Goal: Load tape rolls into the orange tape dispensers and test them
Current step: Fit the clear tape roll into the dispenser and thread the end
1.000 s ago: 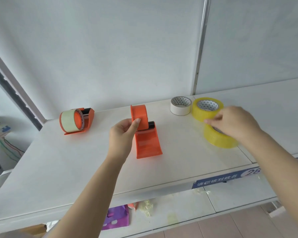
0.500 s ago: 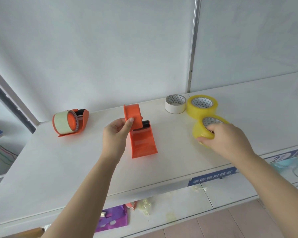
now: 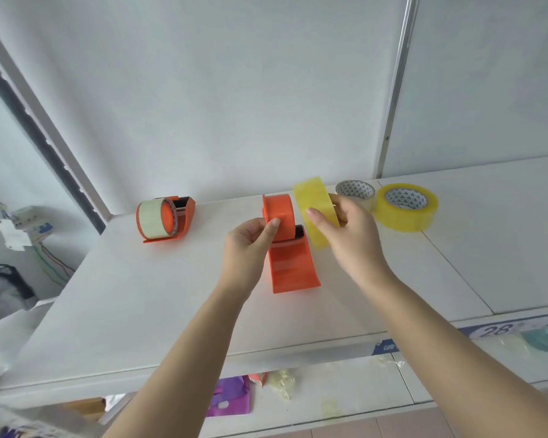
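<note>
Right hand (image 3: 350, 235) lifted yellow tape roll (image 3: 314, 213), now beside dispenser (image 3: 287, 245).

We take this for a stockroom or shop storage bay. White metal shelving (image 3: 114, 327) carries a numbered blue label strip (image 3: 500, 328); tape scraps (image 3: 280, 379) litter the lower shelf.

A single head-worn wide-angle view looks forward and down, close over the white counter (image 3: 140, 311), toward the far wall panels (image 3: 234, 90).
</note>
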